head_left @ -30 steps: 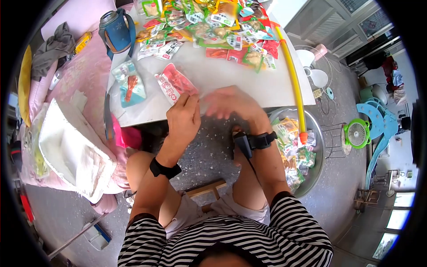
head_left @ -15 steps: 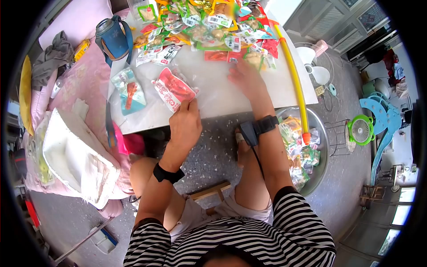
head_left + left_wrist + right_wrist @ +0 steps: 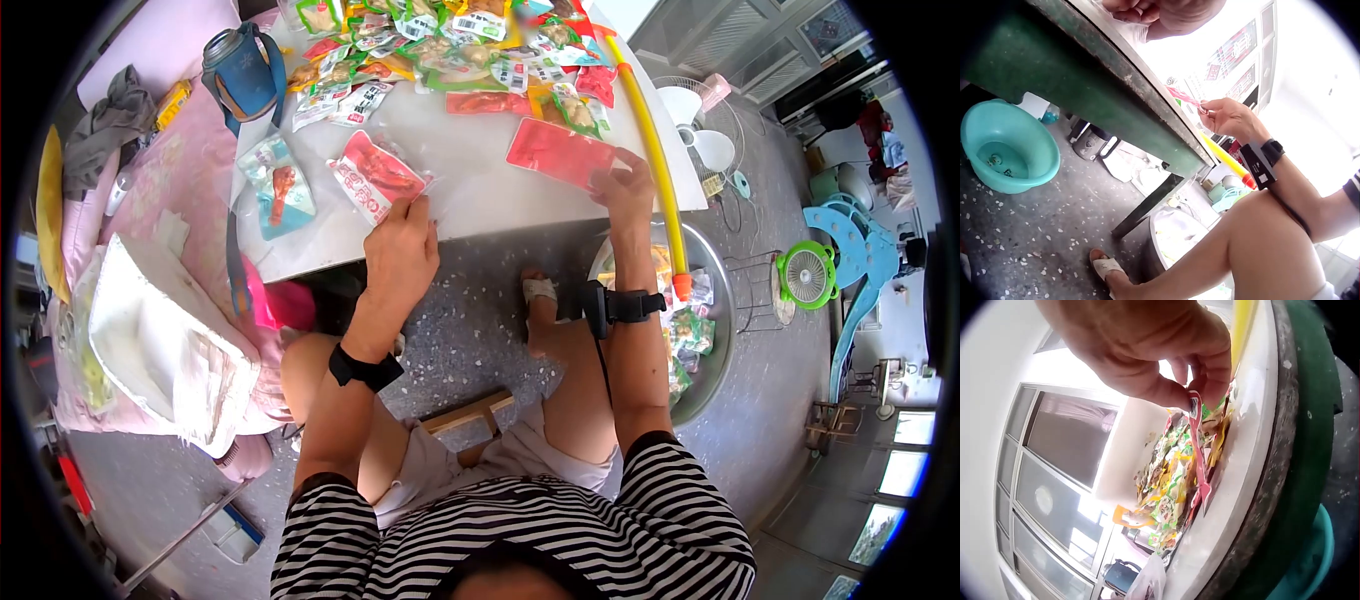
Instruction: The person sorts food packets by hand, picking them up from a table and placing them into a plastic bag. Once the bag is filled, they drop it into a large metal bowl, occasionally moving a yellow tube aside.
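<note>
Your right grip (image 3: 622, 185) pinches a red packet (image 3: 560, 152) at the counter (image 3: 450, 135) edge. Your left grip (image 3: 402, 245) pinches a clear bag (image 3: 445, 198). Next, the packet likely needs sliding into that bag.

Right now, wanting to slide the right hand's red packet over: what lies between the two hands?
In the head view, only white tabletop, perhaps under the clear bag the left hand grips, up to the right hand pinching the red packet.

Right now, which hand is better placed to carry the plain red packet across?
Right. The right hand pinches the plain red packet by its corner near the table edge, while the left hand is occupied, pinching the edge of the printed pouch farther left.
</note>
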